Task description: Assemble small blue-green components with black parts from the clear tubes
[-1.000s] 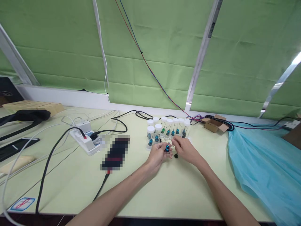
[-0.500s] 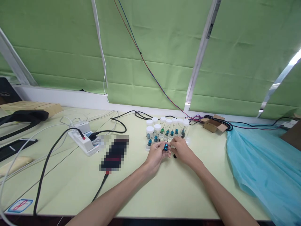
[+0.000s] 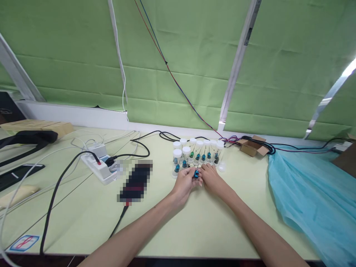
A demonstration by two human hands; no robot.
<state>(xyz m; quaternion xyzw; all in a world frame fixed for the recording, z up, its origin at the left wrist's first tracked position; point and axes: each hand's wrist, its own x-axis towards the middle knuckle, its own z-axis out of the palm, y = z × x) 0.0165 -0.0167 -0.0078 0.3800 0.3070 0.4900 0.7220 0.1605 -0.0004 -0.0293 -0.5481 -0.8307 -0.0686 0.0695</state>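
Observation:
My left hand (image 3: 185, 183) is closed around a small, shiny blue object (image 3: 196, 174) with rounded parts; a thin stem rises from it. My right hand (image 3: 211, 178) is right beside it, back upward, low over the table, with bent fingers close together. What those fingers hold, if anything, is hidden. Just beyond both hands stand several clear bottles with white caps (image 3: 177, 152). Inside them are similar blue or green pieces (image 3: 203, 157) on thin stems. A loose white cap (image 3: 221, 167) lies on the table to the right of my right hand.
A white power strip (image 3: 97, 167) with plugs and cables sits left on the table (image 3: 217, 233), near a blurred dark device (image 3: 136, 181). An opened cardboard box (image 3: 253, 146) and coiled black cable are at the back right. Blue sheeting (image 3: 308, 185) drapes the right side.
My right hand has shifted slightly down and left. It now covers the small black piece seen on the table before, and the loose white cap shows fully. My left hand has stayed still.

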